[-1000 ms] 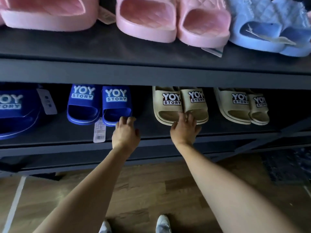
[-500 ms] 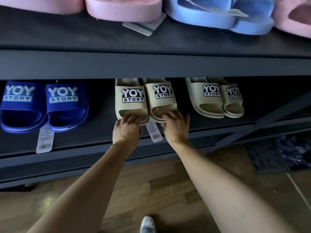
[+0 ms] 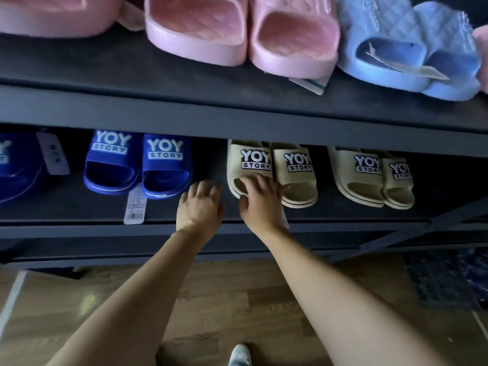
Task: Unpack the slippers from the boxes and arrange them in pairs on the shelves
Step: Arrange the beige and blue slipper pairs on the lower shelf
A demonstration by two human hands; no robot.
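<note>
On the lower dark shelf (image 3: 79, 212) stand a blue "YOY STORY" pair (image 3: 137, 165) and two beige pairs. My right hand (image 3: 260, 204) rests on the toe of the left slipper of the nearer beige pair (image 3: 272, 170), fingers spread over its front edge. My left hand (image 3: 200, 204) hovers open over the bare shelf between the blue and beige pairs, holding nothing. The second beige pair (image 3: 369, 175) stands to the right. A white price tag (image 3: 135, 207) lies in front of the blue pair.
The upper shelf (image 3: 184, 112) carries pink slippers (image 3: 240, 35) and a light blue quilted pair (image 3: 409, 54). Another blue slipper (image 3: 15, 170) shows at far left. A cardboard box (image 3: 39, 307) sits on the wooden floor at lower left, dark patterned material (image 3: 449, 276) at right.
The view swung back to the left. My left hand came off the left beige slipper and is over the bare shelf; my right hand shifted from the right beige slipper to the left one.
</note>
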